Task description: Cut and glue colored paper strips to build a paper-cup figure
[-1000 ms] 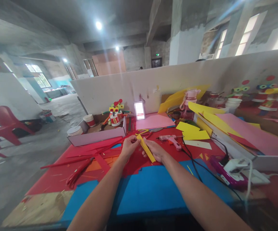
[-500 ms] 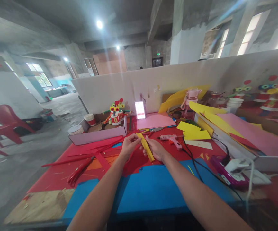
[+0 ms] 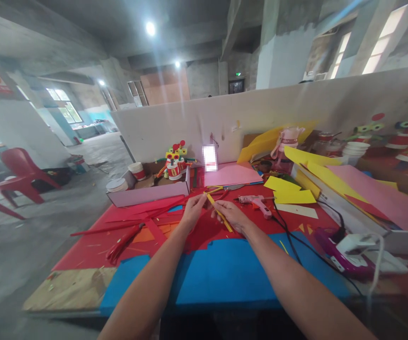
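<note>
My left hand point(image 3: 194, 210) pinches the upper end of a narrow yellow paper strip point(image 3: 226, 223). My right hand point(image 3: 230, 215) grips the same strip further down, with its lower end sticking out beneath the fingers. The strip slants down to the right and looks thin, rolled or folded lengthwise; which of these I cannot tell. Both hands are over red sheets, just beyond the blue sheet point(image 3: 225, 274). A pink glue gun point(image 3: 255, 204) lies to the right of my right hand. Pliers or scissors with red handles point(image 3: 221, 193) lie partly behind the hands.
Yellow paper pieces point(image 3: 294, 196) lie right of the glue gun. A purple power strip point(image 3: 341, 255) with black cables sits at right, near a box of coloured sheets point(image 3: 370, 189). Paper-cup figures point(image 3: 173, 165) stand at back left in a shallow box point(image 3: 154, 191). Red strips point(image 3: 122, 243) lie at left.
The yellow strip has become narrower in view, turned or folded between my fingers. My right hand's fingers have closed further over it. The whole view has shifted slightly.
</note>
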A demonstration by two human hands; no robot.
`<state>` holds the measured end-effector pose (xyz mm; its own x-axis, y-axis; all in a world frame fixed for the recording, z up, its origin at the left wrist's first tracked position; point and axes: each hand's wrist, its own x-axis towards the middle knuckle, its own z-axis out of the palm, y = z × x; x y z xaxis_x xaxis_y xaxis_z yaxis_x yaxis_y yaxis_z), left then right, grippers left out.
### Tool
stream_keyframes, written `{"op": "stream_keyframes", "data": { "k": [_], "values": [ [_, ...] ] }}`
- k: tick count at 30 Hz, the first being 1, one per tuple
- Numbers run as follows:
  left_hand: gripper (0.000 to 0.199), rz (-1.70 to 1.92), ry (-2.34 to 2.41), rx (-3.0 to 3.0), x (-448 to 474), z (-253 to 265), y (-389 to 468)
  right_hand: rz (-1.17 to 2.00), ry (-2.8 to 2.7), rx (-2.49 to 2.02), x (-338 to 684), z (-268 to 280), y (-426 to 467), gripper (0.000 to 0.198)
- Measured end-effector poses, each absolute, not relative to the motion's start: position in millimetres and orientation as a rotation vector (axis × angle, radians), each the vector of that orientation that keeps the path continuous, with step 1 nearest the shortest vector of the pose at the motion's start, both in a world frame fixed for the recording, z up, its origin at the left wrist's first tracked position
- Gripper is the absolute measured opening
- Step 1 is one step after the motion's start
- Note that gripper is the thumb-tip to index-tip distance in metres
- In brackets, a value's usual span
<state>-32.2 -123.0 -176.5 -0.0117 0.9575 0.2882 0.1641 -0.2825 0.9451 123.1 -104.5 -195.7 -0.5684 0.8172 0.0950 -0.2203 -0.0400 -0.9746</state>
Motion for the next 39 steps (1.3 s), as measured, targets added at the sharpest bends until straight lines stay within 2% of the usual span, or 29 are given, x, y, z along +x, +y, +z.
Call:
{"op": "stream_keyframes", "data": {
  "k": [2, 9, 17, 23, 25, 29, 33, 37, 39],
  "values": [
    [0.044, 1.347, 1.17, 1.527, -31.6, -176.7, -123.3, 1.665, -1.494, -0.655, 122.4, -199.0, -101.4, 0.04],
    [0.029, 1.311, 1.202, 1.56, -34.4, -185.3, -116.8, 1.562, -1.593, -0.713, 117.9, -205.5, -99.3, 0.042],
    [0.035, 1.575, 1.275, 1.419, -54.9, -175.8, -110.6, 1.701, -1.661, -0.73, 123.2, -202.5, -102.0, 0.039],
    [0.035, 1.675, 1.29, 1.338, -73.1, -167.9, -108.6, 1.793, -1.685, -0.665, 127.3, -197.3, -103.3, 0.044],
    [0.035, 1.53, 1.272, 1.432, -70.1, -164.4, -112.7, 1.802, -1.665, -0.623, 128.1, -195.6, -105.3, 0.043],
    [0.034, 1.011, 1.235, 1.709, -68.4, -149.6, -123.7, 1.879, -1.655, -0.557, 126.5, -196.3, -109.8, 0.036],
    [0.02, 0.742, 1.497, 2.043, -105.7, -131.8, -129.5, 1.858, -1.574, -0.646, 123.5, -197.6, -108.5, 0.028],
    [0.011, -0.008, 1.914, 2.231, -147.0, -131.8, -133.0, 1.793, -1.484, -0.723, 121.7, -195.6, -104.8, 0.022],
    [0.006, -0.255, 1.995, 2.228, -152.6, -135.8, -134.5, 1.79, -1.49, -0.76, 121.4, -194.3, -104.5, 0.019]
  ]
}}
